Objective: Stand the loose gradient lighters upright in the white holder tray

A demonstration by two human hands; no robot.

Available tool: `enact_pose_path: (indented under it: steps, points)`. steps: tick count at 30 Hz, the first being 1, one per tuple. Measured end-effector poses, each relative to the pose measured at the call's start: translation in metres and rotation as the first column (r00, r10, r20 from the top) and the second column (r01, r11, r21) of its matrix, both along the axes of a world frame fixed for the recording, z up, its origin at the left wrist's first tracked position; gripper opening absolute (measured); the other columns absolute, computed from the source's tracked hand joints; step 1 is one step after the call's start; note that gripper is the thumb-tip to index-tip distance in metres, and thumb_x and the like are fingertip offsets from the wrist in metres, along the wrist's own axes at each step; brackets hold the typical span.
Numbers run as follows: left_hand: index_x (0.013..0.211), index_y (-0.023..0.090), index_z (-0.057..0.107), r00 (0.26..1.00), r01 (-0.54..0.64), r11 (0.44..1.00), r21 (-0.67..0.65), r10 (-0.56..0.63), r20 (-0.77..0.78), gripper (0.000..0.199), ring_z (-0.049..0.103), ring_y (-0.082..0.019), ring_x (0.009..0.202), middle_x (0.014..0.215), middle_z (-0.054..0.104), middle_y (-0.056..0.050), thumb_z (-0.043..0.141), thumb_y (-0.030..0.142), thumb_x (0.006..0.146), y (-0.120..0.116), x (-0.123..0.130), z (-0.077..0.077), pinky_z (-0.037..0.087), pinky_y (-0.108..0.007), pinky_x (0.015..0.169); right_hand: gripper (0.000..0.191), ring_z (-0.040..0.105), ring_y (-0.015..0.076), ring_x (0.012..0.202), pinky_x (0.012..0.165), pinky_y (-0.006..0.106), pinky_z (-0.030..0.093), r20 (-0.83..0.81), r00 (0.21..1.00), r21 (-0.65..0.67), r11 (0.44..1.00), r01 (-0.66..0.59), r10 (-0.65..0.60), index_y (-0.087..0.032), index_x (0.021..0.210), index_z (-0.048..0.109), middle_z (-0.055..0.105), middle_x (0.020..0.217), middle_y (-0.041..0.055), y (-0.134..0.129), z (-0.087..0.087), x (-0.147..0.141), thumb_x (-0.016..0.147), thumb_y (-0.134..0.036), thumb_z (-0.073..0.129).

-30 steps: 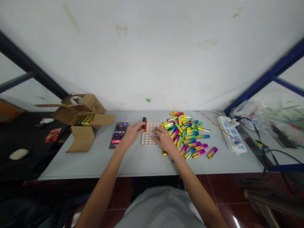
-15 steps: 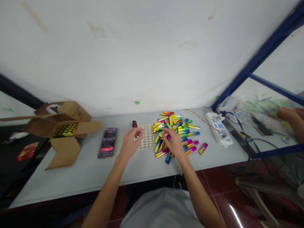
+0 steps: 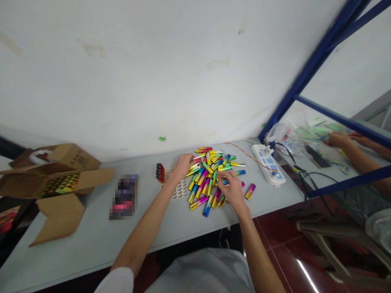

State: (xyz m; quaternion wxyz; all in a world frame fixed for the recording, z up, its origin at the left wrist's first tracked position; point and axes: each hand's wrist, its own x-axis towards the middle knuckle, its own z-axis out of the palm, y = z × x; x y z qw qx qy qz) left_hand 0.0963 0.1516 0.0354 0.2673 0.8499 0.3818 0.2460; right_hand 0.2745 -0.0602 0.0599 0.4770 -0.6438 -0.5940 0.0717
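Observation:
A loose pile of shiny lighters [image 3: 201, 189] in gold, pink, blue and green lies on the table. My left hand [image 3: 183, 166] reaches over the white holed tray [image 3: 180, 191] to the pile's left edge. Its fingers are bent together at the lighters there; what they grip is hidden. Over the right part of the pile, my right hand [image 3: 231, 186] is curled with thumb and fingers close together, and their contents cannot be made out. Red lighters with black tops [image 3: 159, 173] stand upright at the tray's far left corner. My left forearm covers part of the tray.
Left of the tray lies a phone [image 3: 124, 197], its picture blurred. An opened cardboard box [image 3: 61, 217] holds several lighters farther left. A white power strip [image 3: 269, 165] with cables lies right of the pile. Behind a blue frame [image 3: 293, 89], another person's hands [image 3: 339, 140] are at work.
My left hand has moved right, from the tray's left side to the pile's edge. My right hand has shifted right over the pile. More red, black-topped lighters show at the tray. The view has turned.

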Motion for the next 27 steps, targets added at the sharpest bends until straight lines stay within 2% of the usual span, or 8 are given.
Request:
enact_pose_path:
  steps: [4,9,11,13,16,19,23,27]
  points:
    - [0.104,0.019,0.071,0.998,0.064,0.998,0.025,-0.064,-0.013,0.017,0.061,-0.022,0.084,0.089,0.069,-0.005,0.066,0.030,0.092,0.000,-0.004,0.002,0.050,-0.036,0.085,0.024,0.068,0.0213,0.087,0.083,0.036,0.057,-0.019,1.000,-0.018,1.000,0.009,-0.010,-0.023,0.103,0.075,0.069,0.098,0.0056,0.006,-0.001,0.001,0.090,-0.014,0.058]
    - [0.106,0.018,0.072,0.996,-0.003,0.998,0.056,-0.002,0.086,0.020,0.062,-0.024,0.097,0.099,0.063,-0.008,0.061,0.029,0.095,-0.015,-0.020,0.018,0.051,-0.040,0.095,0.023,0.064,0.0186,0.076,0.073,0.032,0.055,-0.062,0.998,-0.008,1.000,-0.019,0.019,-0.022,0.098,0.077,0.066,0.093,0.0043,0.019,0.001,-0.003,0.089,-0.013,0.058]
    - [0.108,0.018,0.071,0.981,-0.073,0.997,0.016,0.069,0.183,0.021,0.064,-0.023,0.097,0.103,0.062,-0.008,0.060,0.031,0.096,-0.029,-0.032,0.024,0.052,-0.038,0.092,0.023,0.063,0.0179,0.074,0.070,0.031,0.053,-0.068,0.997,-0.004,0.999,-0.043,0.043,-0.022,0.096,0.077,0.065,0.091,0.0041,0.024,0.002,-0.007,0.089,-0.014,0.058]
    - [0.114,0.019,0.065,0.932,-0.118,0.985,-0.123,0.152,0.328,0.026,0.067,-0.019,0.088,0.107,0.062,-0.007,0.060,0.037,0.096,-0.046,-0.044,0.030,0.055,-0.034,0.081,0.021,0.063,0.0172,0.072,0.068,0.030,0.052,-0.064,0.995,-0.005,0.997,-0.073,0.072,-0.021,0.095,0.077,0.064,0.089,0.0036,0.030,0.003,-0.012,0.089,-0.014,0.058]
    - [0.115,0.022,0.052,0.808,0.020,0.899,-0.437,0.242,0.536,0.035,0.060,-0.010,0.062,0.101,0.066,-0.004,0.061,0.050,0.095,-0.074,-0.062,0.039,0.047,-0.025,0.056,0.019,0.064,0.0180,0.074,0.069,0.031,0.053,-0.032,0.992,-0.006,0.992,-0.123,0.123,-0.022,0.090,0.077,0.064,0.088,0.0037,0.040,0.003,-0.021,0.089,-0.015,0.059]
    - [0.106,0.025,0.047,0.675,0.165,0.760,-0.628,0.378,0.634,0.040,0.047,-0.007,0.051,0.079,0.062,0.004,0.071,0.052,0.087,-0.099,-0.076,0.052,0.036,-0.019,0.047,0.015,0.065,0.0204,0.077,0.073,0.033,0.055,0.005,0.984,-0.012,0.984,-0.180,0.180,-0.022,0.088,0.077,0.067,0.087,0.0046,0.050,0.001,-0.034,0.094,-0.022,0.062]
    - [0.091,0.021,0.055,0.578,0.234,0.630,-0.741,0.523,0.627,0.042,0.033,-0.007,0.046,0.058,0.041,0.008,0.063,0.062,0.088,-0.119,-0.092,0.062,0.028,-0.019,0.044,0.019,0.066,0.0211,0.076,0.070,0.035,0.058,0.009,0.967,-0.044,0.966,-0.253,0.253,-0.022,0.103,0.076,0.069,0.093,0.0064,0.061,-0.004,-0.055,0.095,-0.037,0.069]
    - [0.066,0.019,0.050,0.551,0.253,0.575,-0.778,0.575,0.604,0.055,0.028,-0.007,0.045,0.054,0.031,0.006,0.050,0.069,0.091,-0.128,-0.106,0.054,0.025,-0.020,0.043,0.020,0.067,0.0256,0.104,0.095,0.043,0.059,0.074,0.914,-0.038,0.917,-0.397,0.398,-0.023,0.113,0.074,0.067,0.113,0.0102,0.067,-0.012,-0.077,0.096,-0.033,0.068]
